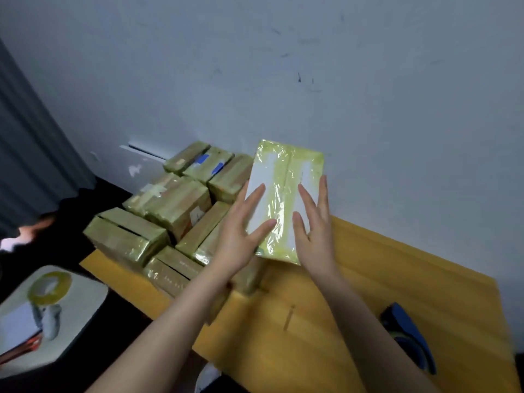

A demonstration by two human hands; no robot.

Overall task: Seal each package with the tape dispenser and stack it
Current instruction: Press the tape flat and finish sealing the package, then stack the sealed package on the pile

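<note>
Head view: a flat rectangular package point(286, 199), glossy with yellowish tape, was tilted over the yellow wooden table point(340, 307), just beside a pile of taped boxes point(170, 211). The left hand point(241, 236) and right hand point(314, 231) pressed it with straight, spread fingers.

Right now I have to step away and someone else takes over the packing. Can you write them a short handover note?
Left hand: open, straight fingers flat on the taped package.
Right hand: open, also flat on that package.
The package is tilted up at the right edge of the pile of packages, by the wall.
The blue tape dispenser lies on the yellow table, in neither hand.
A tape roll sits on the white stool.
Done: this package looks sealed.
Left: settle it on the pile. No unsealed packages are in view.
</note>
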